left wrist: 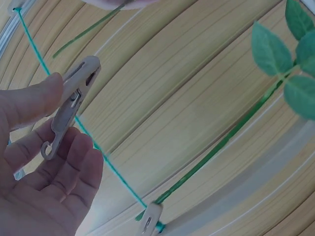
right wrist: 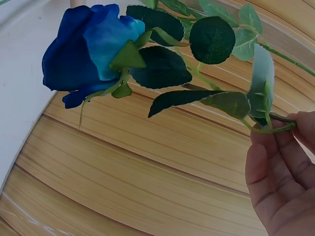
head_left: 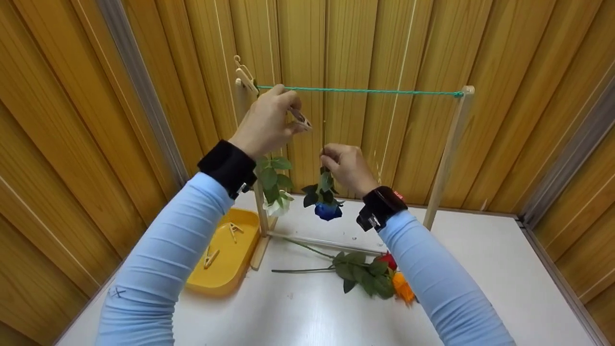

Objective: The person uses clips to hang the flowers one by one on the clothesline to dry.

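Note:
My left hand pinches a beige clothespin with a small hook at one end, close to the green line. Lower and to the right, my right hand pinches the stem of a blue rose, which hangs with its bloom downward. In the head view the stem's thin upper end rises beside the left hand's clothespin, apart from it. A white rose hangs upside down at the line's left end, its stem held there by another clothespin.
A wooden frame's right post carries the line. On the white table, a yellow tray at the left holds clothespins. A red rose and an orange rose lie in front of the frame, partly behind the right sleeve.

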Tool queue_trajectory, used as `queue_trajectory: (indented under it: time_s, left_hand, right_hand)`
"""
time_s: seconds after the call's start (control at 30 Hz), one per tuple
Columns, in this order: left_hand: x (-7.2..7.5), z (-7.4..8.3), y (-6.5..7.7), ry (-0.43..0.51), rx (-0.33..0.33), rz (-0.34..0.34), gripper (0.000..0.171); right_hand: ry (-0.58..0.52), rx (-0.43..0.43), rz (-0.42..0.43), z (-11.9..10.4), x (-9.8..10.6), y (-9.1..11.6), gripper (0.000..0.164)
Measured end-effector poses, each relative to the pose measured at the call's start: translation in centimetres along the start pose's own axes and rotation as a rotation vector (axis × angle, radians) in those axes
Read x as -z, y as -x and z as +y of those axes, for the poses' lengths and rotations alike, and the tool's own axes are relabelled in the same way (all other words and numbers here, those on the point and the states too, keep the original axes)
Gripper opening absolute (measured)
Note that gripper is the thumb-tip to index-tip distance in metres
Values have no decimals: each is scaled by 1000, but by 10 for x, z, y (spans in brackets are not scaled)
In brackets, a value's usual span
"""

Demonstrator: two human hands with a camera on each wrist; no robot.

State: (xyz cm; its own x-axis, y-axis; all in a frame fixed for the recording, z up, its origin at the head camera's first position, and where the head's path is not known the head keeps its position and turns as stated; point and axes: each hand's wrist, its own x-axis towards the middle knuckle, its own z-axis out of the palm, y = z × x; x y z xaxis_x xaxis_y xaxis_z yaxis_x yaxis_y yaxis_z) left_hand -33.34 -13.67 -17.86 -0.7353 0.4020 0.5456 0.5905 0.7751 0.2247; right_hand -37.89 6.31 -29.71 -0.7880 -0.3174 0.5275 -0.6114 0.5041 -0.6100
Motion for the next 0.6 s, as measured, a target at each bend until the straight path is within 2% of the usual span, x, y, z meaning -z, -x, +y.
queue_trajectory:
  time_s: [0.13, 0.33, 0.6]
  left_hand:
    - [11, 1, -12, -44, -19, 23, 27]
    - [30, 8, -28, -124, -28, 33, 29]
    - [51, 13, -39, -179, -32, 45, 25]
  right_hand:
    - [-3, -20, -3, -5, 2, -7, 14]
    - [35, 27, 13, -14, 7, -19, 17]
    - [18, 23, 31, -24, 11, -28, 18]
